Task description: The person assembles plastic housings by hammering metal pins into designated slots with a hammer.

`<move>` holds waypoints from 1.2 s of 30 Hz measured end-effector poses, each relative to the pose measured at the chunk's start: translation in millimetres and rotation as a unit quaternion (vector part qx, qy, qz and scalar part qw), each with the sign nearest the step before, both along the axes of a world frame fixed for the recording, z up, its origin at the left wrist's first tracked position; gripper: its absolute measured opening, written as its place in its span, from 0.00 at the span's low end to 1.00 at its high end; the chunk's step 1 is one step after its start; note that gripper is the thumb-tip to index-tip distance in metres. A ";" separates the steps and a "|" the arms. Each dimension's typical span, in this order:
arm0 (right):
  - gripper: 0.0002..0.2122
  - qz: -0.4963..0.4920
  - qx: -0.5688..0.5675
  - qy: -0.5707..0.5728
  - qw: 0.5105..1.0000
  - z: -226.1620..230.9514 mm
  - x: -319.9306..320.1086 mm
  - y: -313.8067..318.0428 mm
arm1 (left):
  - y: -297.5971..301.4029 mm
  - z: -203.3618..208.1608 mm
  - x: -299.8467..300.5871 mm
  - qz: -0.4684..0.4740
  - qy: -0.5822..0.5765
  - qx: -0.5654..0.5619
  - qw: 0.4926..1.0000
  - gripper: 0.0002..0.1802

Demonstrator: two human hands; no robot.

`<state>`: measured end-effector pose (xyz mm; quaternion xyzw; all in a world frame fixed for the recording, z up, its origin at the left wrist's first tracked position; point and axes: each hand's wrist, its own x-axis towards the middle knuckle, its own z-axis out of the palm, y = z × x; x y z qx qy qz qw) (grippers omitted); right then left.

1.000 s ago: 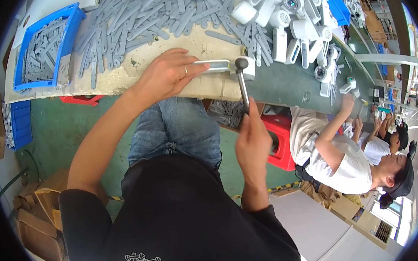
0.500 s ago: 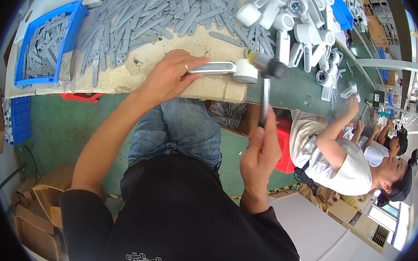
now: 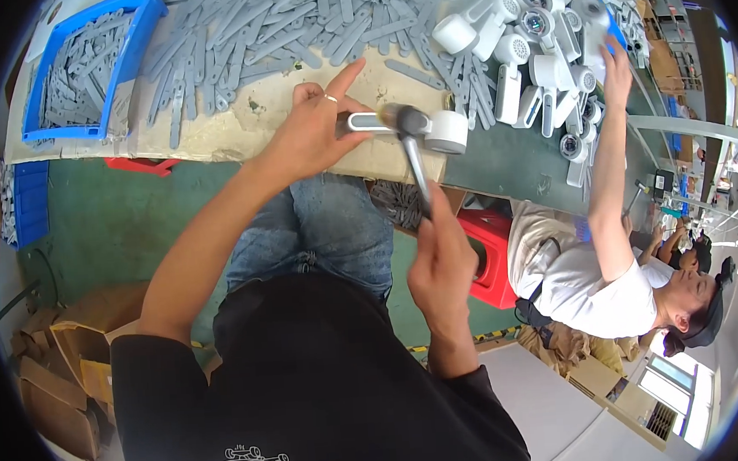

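Observation:
A white fabric shaver (image 3: pixel 447 133) with a grey inset along its handle lies level over the cardboard at the near table edge. My left hand (image 3: pixel 306 135) holds its handle end with the thumb and lower fingers, the index finger stretched away. In my right hand (image 3: pixel 444 268) is a mallet (image 3: pixel 411 126) with a metal shaft, gripped near its lower end. The mallet's dark and yellow head covers the middle of the shaver's handle. I cannot tell if it touches. Many loose grey handle strips (image 3: pixel 269 42) lie heaped beyond my hands.
At the left stands a blue bin (image 3: pixel 112 107) of grey strips. More white shavers (image 3: pixel 510 53) are piled at the right. A co-worker (image 3: pixel 617 283) beside me reaches over that pile. A red stool (image 3: pixel 493 261) stands between us, and cardboard boxes (image 3: pixel 67 401) sit at the lower left.
The mallet has swung left, from beside the shaver's round head to over its handle. My left index finger has lifted off the handle. The co-worker's arm now reaches the shaver pile.

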<state>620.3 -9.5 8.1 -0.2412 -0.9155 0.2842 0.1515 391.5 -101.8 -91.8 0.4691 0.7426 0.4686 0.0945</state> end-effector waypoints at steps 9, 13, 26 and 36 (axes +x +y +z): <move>0.20 0.015 0.023 -0.027 0.999 -23.2 -9.2 6.5 | -1.3 3.9 0.3 0.022 -0.023 -0.019 0.999 0.50; 0.20 -0.056 -0.214 0.046 0.974 -10.3 -4.8 33.6 | -8.7 7.5 -3.8 -0.036 0.040 0.022 0.998 0.30; 0.19 -0.075 -0.412 0.123 0.900 -97.4 -52.5 84.5 | -53.2 96.1 -155.5 0.437 -0.004 -0.002 0.899 0.20; 0.19 -0.096 -0.453 0.123 0.878 -103.0 -43.0 81.9 | 11.8 96.5 -460.9 0.510 0.131 0.035 0.850 0.32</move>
